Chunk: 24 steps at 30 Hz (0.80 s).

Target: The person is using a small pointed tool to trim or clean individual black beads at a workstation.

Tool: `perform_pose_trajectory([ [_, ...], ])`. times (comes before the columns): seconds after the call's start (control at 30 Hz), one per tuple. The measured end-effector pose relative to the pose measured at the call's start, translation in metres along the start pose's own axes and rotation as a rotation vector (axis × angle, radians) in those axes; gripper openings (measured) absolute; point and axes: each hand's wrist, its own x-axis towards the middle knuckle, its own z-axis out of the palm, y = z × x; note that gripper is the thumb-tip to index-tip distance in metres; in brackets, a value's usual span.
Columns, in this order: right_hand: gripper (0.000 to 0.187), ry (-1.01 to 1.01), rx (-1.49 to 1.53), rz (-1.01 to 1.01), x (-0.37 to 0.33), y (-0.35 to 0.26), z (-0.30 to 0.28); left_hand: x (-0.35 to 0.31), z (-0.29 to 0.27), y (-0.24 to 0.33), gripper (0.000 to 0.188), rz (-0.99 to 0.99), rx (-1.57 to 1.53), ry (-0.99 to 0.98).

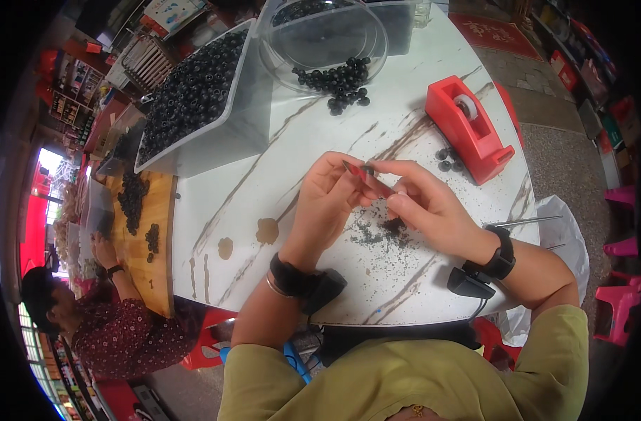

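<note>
Both my hands meet above the table's middle, fingers closed in pinches. My left hand has its thumb and forefinger on a slim red tool with a dark pointed end. At the fingertip of my right hand is a small black round part; the right thumb lies by the tool's other end. Fingers hide much of both things. Below them, black crumbs and shavings are scattered on the white marbled table. A few black round pieces lie loose to the right.
A grey bin full of black round parts stands at left. Behind it, a clear round tub lies beside spilled parts. A red tape dispenser stands right. Another person works at a wooden board, far left.
</note>
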Motion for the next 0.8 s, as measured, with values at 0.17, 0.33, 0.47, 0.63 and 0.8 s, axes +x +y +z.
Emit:
perform_pose_trajectory([
  [0.17, 0.039, -0.033, -0.022, 0.001, -0.0001, -0.0006, -0.0021, -0.0006, 0.001, 0.0009, 0.013, -0.008, 0.029, 0.01],
  [0.33, 0.038, -0.006, 0.024, -0.018, -0.0002, -0.0001, -0.0006, -0.0005, -0.0009, 0.0003, 0.009, -0.006, -0.018, -0.02],
  [0.47, 0.037, -0.014, -0.047, -0.002, -0.0008, -0.0047, -0.0022, -0.0012, 0.0012, 0.0022, 0.006, -0.003, -0.011, -0.007],
  [0.63, 0.036, -0.011, -0.103, -0.01, -0.0008, -0.0015, -0.004, -0.0008, 0.0006, 0.0014, 0.004, -0.019, -0.006, 0.0],
  [0.8, 0.033, -0.01, -0.191, -0.022, -0.0001, -0.0024, -0.0056, -0.0008, -0.0023, -0.0019, 0.004, -0.014, -0.038, -0.022],
])
